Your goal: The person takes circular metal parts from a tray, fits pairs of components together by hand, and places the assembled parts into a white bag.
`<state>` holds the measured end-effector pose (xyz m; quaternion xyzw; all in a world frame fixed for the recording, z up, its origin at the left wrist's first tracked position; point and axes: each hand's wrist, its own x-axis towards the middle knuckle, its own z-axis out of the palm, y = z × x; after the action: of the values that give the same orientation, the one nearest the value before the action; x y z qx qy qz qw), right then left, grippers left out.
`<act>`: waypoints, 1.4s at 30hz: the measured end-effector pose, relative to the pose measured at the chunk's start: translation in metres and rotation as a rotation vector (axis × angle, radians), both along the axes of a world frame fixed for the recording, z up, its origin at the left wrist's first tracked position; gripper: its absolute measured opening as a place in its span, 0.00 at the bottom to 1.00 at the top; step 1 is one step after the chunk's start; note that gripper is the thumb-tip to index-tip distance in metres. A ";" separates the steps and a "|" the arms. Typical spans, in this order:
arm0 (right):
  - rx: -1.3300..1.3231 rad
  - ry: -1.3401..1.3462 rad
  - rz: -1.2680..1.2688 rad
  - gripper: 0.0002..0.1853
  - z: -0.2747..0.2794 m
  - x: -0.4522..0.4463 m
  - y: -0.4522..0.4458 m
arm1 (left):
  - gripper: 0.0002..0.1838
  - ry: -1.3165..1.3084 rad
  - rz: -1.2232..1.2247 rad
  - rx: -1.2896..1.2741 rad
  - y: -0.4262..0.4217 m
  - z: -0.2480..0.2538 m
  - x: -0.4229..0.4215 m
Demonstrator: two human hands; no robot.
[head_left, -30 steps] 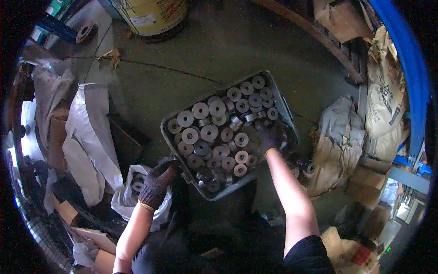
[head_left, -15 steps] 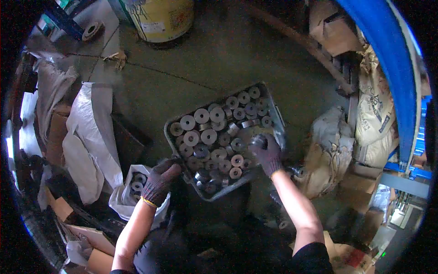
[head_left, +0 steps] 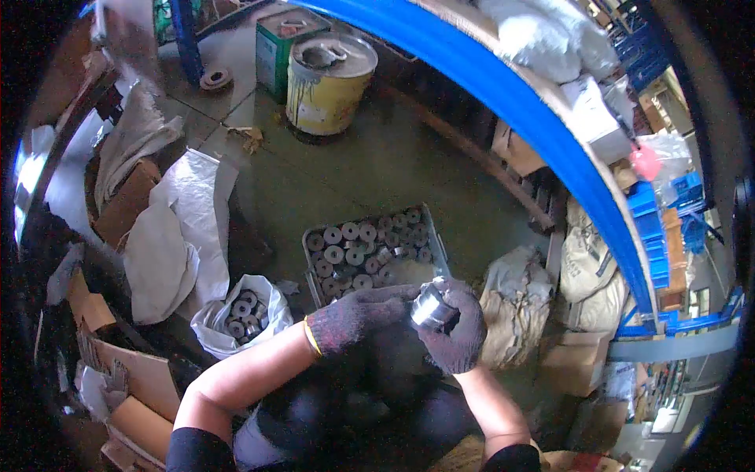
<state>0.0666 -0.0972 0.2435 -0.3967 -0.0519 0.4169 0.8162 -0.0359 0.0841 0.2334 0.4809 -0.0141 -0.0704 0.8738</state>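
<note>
My right hand (head_left: 458,329), in a dark knit glove, is wrapped round a shiny metal ring part (head_left: 432,307) raised in front of me. The gloved fingers of my left hand (head_left: 362,316) stretch out toward that part and reach its left side; whether they press on it cannot be made out. Beyond and below the hands, a grey bin (head_left: 442,244) on the floor holds several metal rings (head_left: 333,254), and my hands hide its near right part. To the left stands an open white sack (head_left: 278,308) with more rings inside.
A yellow bucket (head_left: 329,90) and a green tin (head_left: 271,59) stand at the back. White sheeting (head_left: 189,212) lies on the left, near cardboard (head_left: 145,377). Paper sacks (head_left: 586,259) and a crumpled bag (head_left: 515,303) are on the right. A blue beam (head_left: 543,126) curves overhead.
My right hand has come up out of the bin with a metal ring part. My left hand has left the bin's edge and moved right to meet it. The view has tilted up.
</note>
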 end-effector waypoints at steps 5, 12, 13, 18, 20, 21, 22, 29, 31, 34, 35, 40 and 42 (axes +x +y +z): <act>-0.309 -0.564 -0.074 0.21 0.082 -0.053 0.000 | 0.24 -0.065 0.006 -0.307 -0.029 0.049 -0.036; 0.209 0.045 0.085 0.28 0.123 -0.100 -0.006 | 0.09 -0.320 0.091 0.018 -0.048 0.034 -0.058; 0.248 0.129 0.115 0.28 0.134 -0.108 -0.004 | 0.08 -0.242 0.239 0.050 -0.053 0.048 -0.074; 0.211 0.312 -0.064 0.24 0.147 -0.133 -0.008 | 0.15 -0.271 0.237 0.206 -0.055 0.067 -0.103; 0.216 0.257 -0.089 0.24 0.128 -0.127 -0.016 | 0.17 -0.544 0.539 0.738 -0.056 0.071 -0.112; 0.218 0.202 -0.112 0.24 0.126 -0.128 -0.015 | 0.17 -0.543 0.537 0.739 -0.058 0.067 -0.113; 0.220 0.204 -0.112 0.24 0.127 -0.131 -0.017 | 0.18 -0.430 0.486 0.534 -0.060 0.058 -0.111; 0.048 0.242 -0.214 0.20 0.141 -0.146 -0.022 | 0.19 -0.195 0.473 0.402 -0.066 0.058 -0.124; -0.089 0.272 -0.233 0.18 0.142 -0.148 -0.021 | 0.17 -0.078 0.471 0.092 -0.073 0.058 -0.124; 0.067 0.108 0.012 0.17 0.122 -0.144 -0.029 | 0.26 -0.012 0.493 -0.080 -0.072 0.065 -0.129; -0.047 0.098 -0.003 0.18 0.108 -0.138 -0.036 | 0.31 -0.111 0.463 0.055 -0.074 0.076 -0.134; -0.407 0.022 -0.109 0.22 0.117 -0.162 -0.019 | 0.42 -0.145 0.311 -0.001 -0.090 0.079 -0.137; -0.538 -0.382 0.070 0.22 0.106 -0.157 -0.025 | 0.43 -0.139 0.313 -0.067 -0.088 0.074 -0.140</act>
<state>-0.0908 -0.1223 0.3491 -0.6669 -0.1055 0.3616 0.6429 -0.1757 -0.0035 0.3075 0.4513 -0.0018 0.1007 0.8867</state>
